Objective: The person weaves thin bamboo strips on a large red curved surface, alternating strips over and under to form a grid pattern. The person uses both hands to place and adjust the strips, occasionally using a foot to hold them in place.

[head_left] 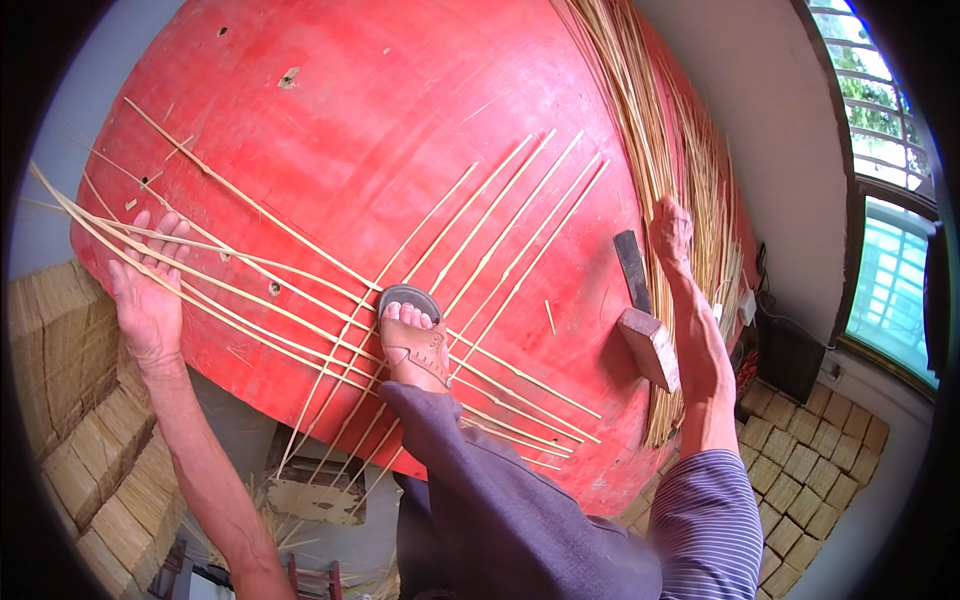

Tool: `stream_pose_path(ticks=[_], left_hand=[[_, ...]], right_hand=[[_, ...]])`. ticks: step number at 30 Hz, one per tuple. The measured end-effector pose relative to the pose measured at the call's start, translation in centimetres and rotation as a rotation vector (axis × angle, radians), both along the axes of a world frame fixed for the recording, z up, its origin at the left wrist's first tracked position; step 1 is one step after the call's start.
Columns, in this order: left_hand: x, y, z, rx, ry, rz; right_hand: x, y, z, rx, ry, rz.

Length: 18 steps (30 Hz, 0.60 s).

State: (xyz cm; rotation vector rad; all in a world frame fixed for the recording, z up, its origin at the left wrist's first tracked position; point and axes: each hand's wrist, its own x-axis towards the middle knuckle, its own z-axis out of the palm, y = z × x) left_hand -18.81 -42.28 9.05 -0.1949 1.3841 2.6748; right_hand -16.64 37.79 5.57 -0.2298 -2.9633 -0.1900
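On the red board (380,80) two sets of thin pale wicker strips (525,225) cross under my sandalled foot (410,335), which presses on the crossing. My left hand (150,280) is open at the board's left edge, palm up and fingers stretched. Several strips (225,250) run across its fingers and palm, out past the edge. At the right, my right hand (674,235) is closed at a long bundle of loose strips (640,120). Its fingertips are partly hidden, so how many strips it grips does not show.
A dark flat metal bar (632,270) and a brick-like block (648,350) lie beside my right forearm. Stacked bundles of pale pieces (90,440) stand at the left, with more stacks (815,460) at the lower right. A window (885,250) is at the far right.
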Motion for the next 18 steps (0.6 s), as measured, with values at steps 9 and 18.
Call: stream_pose_path(ticks=[9, 18], left_hand=[[0.3, -0.4, 0.5, -0.037, -0.207, 0.013], [0.8, 1.3, -0.7, -0.256, -0.122, -0.089]], right_hand=[[-12.2, -37.0, 0.6, -0.770, 0.083, 0.734], [-6.8, -54.6, 1.0, -1.181, -0.261, 0.871]])
